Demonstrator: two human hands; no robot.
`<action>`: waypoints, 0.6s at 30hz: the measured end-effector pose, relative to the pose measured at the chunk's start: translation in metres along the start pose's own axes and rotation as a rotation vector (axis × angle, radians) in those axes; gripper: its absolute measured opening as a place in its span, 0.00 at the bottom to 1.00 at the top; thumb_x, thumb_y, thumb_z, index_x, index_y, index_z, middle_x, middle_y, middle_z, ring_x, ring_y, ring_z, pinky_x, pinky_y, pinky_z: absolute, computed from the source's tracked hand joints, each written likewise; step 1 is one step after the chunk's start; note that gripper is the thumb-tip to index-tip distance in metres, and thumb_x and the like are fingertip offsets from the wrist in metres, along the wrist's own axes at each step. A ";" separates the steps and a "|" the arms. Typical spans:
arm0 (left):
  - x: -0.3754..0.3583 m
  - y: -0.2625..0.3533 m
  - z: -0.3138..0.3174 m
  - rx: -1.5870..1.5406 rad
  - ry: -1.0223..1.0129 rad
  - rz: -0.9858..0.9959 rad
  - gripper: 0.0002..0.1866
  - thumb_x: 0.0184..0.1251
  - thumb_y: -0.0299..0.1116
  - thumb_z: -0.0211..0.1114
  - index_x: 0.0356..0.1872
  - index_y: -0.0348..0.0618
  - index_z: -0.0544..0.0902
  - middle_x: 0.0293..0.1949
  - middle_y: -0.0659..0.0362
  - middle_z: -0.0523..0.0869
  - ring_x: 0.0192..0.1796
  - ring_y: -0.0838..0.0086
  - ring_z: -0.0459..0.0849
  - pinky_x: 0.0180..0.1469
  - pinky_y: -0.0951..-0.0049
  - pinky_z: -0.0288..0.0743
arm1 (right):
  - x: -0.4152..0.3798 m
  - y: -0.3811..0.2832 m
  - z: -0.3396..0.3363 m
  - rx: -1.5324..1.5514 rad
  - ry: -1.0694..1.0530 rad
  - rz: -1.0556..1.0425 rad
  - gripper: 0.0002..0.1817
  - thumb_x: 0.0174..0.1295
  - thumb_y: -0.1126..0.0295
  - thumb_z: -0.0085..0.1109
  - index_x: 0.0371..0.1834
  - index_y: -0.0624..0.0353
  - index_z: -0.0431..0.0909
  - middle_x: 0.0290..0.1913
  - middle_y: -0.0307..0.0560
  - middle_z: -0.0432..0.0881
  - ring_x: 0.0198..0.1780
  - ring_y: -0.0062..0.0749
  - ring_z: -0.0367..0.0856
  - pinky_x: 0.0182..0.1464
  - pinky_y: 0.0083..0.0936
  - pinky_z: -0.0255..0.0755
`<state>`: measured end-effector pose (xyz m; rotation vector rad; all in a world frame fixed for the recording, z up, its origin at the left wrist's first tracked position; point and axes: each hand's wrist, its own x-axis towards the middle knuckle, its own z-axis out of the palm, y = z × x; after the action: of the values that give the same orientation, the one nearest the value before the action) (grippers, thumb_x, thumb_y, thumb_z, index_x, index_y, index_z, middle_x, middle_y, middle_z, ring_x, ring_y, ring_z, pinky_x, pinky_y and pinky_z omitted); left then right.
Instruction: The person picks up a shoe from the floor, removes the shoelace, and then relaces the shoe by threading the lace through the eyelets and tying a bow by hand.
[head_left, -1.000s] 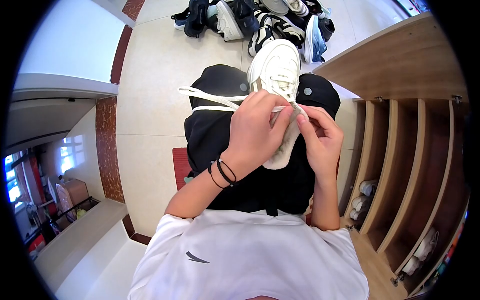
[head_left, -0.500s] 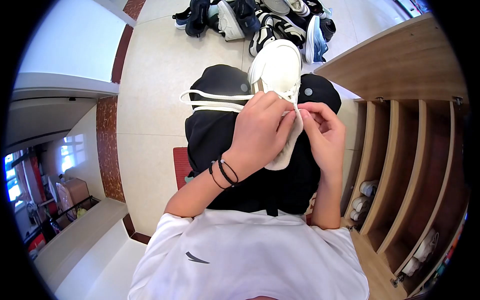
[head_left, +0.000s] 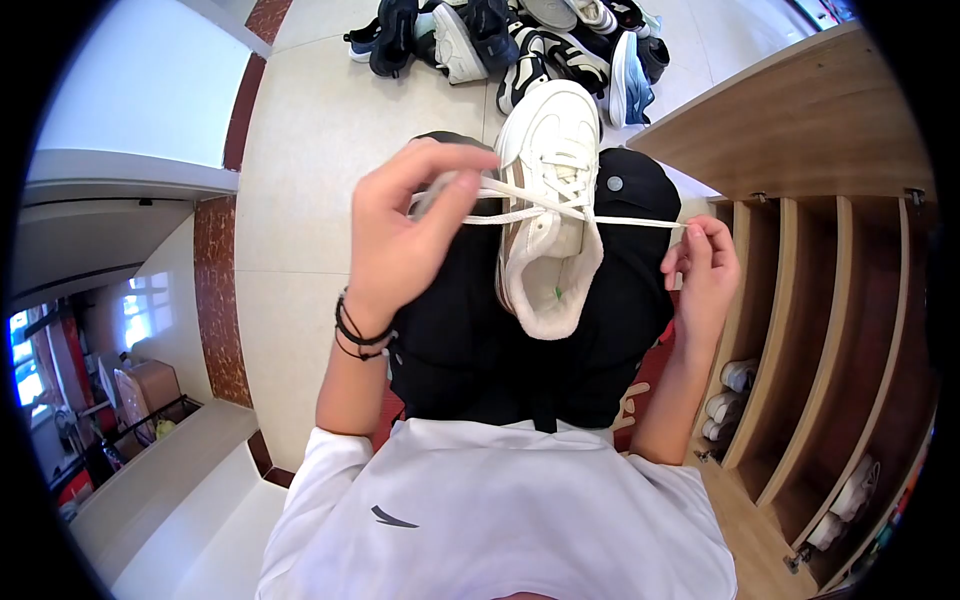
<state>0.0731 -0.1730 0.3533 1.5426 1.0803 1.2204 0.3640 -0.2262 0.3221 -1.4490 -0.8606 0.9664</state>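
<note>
A white sneaker [head_left: 560,135] with a brown side stripe rests across my black-trousered knees, its toe pointing away and its heel opening toward me. White shoelaces [head_left: 640,222] cross over its tongue and stretch out to both sides. My right hand [head_left: 705,250] pinches one lace near its end, drawn out tight to the right. On the left, my left hand [head_left: 410,225] has thumb and forefinger curled around the other lace, which blurs between them. A second strand of that lace passes behind the thumb. The remaining left fingers are mostly hidden.
Several shoes [head_left: 550,60] lie in a pile on the tiled floor ahead. To my right stands a wooden shoe cabinet [head_left: 790,330] with its door [head_left: 790,120] swung out and a few pale shoes inside. A white door [head_left: 145,90] is at the left.
My hands were together at the lacing and have moved apart. The right has pulled a lace out to the right; the left has shifted left, uncovering the shoe's tongue and opening.
</note>
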 end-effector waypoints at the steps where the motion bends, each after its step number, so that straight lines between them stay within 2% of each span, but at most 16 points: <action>1: 0.001 0.000 -0.004 0.000 0.000 0.000 0.09 0.67 0.21 0.63 0.45 0.35 0.87 0.39 0.58 0.87 0.41 0.77 0.82 0.46 0.76 0.75 | 0.002 0.003 -0.006 0.031 0.046 0.030 0.07 0.74 0.68 0.55 0.44 0.62 0.77 0.23 0.37 0.76 0.19 0.16 0.72 0.19 0.14 0.62; 3: 0.003 0.001 -0.012 -0.109 0.045 -0.060 0.10 0.68 0.21 0.62 0.47 0.32 0.86 0.41 0.59 0.87 0.44 0.78 0.82 0.47 0.77 0.74 | 0.006 0.011 -0.022 0.017 0.069 0.022 0.08 0.74 0.68 0.55 0.43 0.62 0.76 0.24 0.37 0.74 0.20 0.17 0.74 0.18 0.14 0.62; 8: 0.009 -0.017 -0.030 -0.201 0.072 -0.053 0.12 0.67 0.24 0.64 0.49 0.32 0.85 0.34 0.65 0.83 0.39 0.86 0.77 0.44 0.82 0.70 | 0.013 0.026 -0.054 0.055 0.097 0.025 0.08 0.75 0.68 0.54 0.42 0.61 0.76 0.24 0.37 0.73 0.21 0.20 0.75 0.18 0.15 0.63; 12: 0.013 -0.020 -0.023 -0.261 0.069 -0.063 0.13 0.66 0.24 0.64 0.50 0.33 0.85 0.34 0.65 0.83 0.38 0.85 0.77 0.43 0.82 0.69 | 0.013 0.041 -0.065 0.078 0.125 0.052 0.08 0.75 0.68 0.54 0.42 0.61 0.75 0.25 0.38 0.73 0.22 0.21 0.75 0.19 0.15 0.64; 14: 0.014 -0.019 -0.020 -0.244 0.017 -0.113 0.14 0.65 0.23 0.62 0.51 0.30 0.83 0.36 0.63 0.81 0.41 0.81 0.75 0.49 0.80 0.68 | 0.014 0.051 -0.073 0.086 0.157 0.060 0.08 0.75 0.68 0.54 0.41 0.61 0.75 0.26 0.38 0.73 0.22 0.21 0.75 0.20 0.16 0.64; 18: 0.016 -0.021 -0.015 -0.179 -0.035 -0.091 0.15 0.65 0.21 0.62 0.53 0.30 0.82 0.38 0.63 0.81 0.44 0.80 0.77 0.52 0.78 0.70 | 0.018 0.084 -0.100 0.109 0.230 0.079 0.08 0.75 0.68 0.55 0.40 0.60 0.75 0.29 0.37 0.74 0.25 0.22 0.77 0.22 0.17 0.66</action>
<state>0.0584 -0.1504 0.3391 1.3599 0.9800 1.1896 0.4625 -0.2571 0.2389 -1.4756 -0.5777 0.8709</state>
